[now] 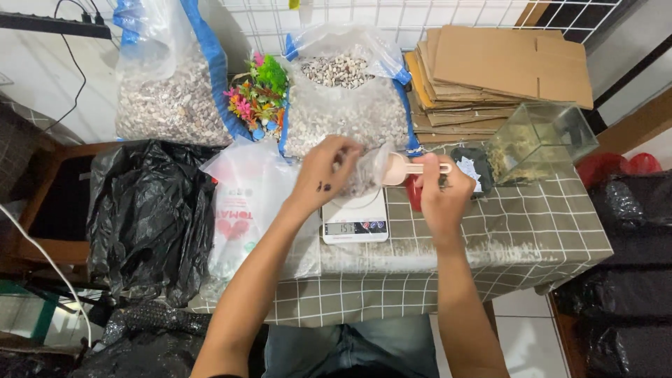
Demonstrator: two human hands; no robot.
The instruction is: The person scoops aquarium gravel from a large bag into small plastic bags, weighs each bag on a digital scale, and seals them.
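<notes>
My left hand (323, 170) pinches open the rim of a small clear plastic bag (364, 175) holding pale pebbles, which rests on a white digital kitchen scale (355, 224). My right hand (441, 198) grips the handle of a cream plastic scoop (402, 168), its bowl tipped into the bag's mouth. Just behind stands a large open clear sack of pebbles (346, 101) with a blue edge.
A checked cloth covers the table (504, 245). A second pebble sack (171, 91), colourful plastic plants (259, 94), flat cardboard (504, 70), a small glass tank (542, 140), a white printed bag (245, 203) and black plastic bags (147, 210) surround the scale.
</notes>
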